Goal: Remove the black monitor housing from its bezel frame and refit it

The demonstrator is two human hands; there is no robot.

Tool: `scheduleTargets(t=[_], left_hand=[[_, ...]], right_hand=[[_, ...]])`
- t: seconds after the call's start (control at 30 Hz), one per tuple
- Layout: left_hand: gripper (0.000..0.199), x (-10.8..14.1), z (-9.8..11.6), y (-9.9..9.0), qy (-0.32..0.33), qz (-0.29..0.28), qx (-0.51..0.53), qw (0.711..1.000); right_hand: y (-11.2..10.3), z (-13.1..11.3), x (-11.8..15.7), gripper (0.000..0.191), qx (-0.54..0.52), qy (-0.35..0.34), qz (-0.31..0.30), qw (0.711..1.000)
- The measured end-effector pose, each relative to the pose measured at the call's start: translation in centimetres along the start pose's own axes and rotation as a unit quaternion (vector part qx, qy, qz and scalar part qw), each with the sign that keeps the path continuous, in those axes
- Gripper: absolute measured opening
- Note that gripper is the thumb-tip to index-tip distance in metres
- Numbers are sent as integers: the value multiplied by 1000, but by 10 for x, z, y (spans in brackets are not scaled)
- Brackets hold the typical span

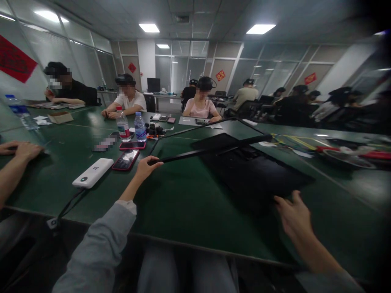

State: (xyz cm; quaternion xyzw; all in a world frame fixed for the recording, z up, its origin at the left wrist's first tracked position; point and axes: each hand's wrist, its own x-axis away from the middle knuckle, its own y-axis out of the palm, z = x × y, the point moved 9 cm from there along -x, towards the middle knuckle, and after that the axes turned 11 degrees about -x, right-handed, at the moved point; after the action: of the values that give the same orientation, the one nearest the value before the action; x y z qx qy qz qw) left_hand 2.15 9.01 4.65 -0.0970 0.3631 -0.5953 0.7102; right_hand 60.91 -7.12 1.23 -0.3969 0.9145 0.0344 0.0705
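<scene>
My left hand grips the near left corner of a thin black frame, which is held tilted above the green table. The frame's right end passes over a flat black panel on the table. My right hand is beside the panel's near right edge, thumb and fingers apart. The edge there is dark, and whether the fingertips touch it is unclear.
A white power bank, two phones and two bottles stand or lie left. Another person's hands rest at far left. Cables and red-handled items lie right. People sit opposite.
</scene>
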Motion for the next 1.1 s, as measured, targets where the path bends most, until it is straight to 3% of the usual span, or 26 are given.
scheduleTargets(t=[0.1,0.2,0.27,0.33,0.43,0.5,0.53,0.6,0.63,0.7,0.87,1.0,1.1], left_hand=[[57,0,2,-4,1,17,-1,1000],[52,2,3,-11,6,33,-16,999],[49,5,3,-15,15,44,-35,998],[47,7,2,-19,24,53,-54,997],[45,11,2,-21,30,57,-84,994],[43,13,7,-22,38,55,-108,992],[42,14,10,-22,44,52,-119,991],[41,15,18,-19,59,42,-133,989],[41,16,21,-17,66,34,-136,988],[41,18,23,-13,76,21,-140,987],[46,18,15,-13,87,-6,-167,982],[43,18,4,-8,77,-60,-213,972],[40,18,2,-4,77,-71,-246,963]], right_hand=[[46,18,-2,100,-64,95,-61,992],[111,21,-15,90,-75,121,-164,976],[149,19,-32,78,-40,88,-197,976],[172,9,-53,58,37,-15,-177,983],[170,-6,-76,40,88,-141,-63,984],[155,-5,-89,41,25,-130,-30,991],[148,-2,-96,44,-32,-99,-42,994],[147,5,-104,51,-151,-15,-130,980],[149,8,-105,57,-186,31,-177,966],[148,10,-106,57,-205,69,-209,954],[157,4,-98,63,-62,-30,-199,978],[166,-1,-87,58,69,-119,-191,972],[163,-5,-81,54,170,-178,-164,955]])
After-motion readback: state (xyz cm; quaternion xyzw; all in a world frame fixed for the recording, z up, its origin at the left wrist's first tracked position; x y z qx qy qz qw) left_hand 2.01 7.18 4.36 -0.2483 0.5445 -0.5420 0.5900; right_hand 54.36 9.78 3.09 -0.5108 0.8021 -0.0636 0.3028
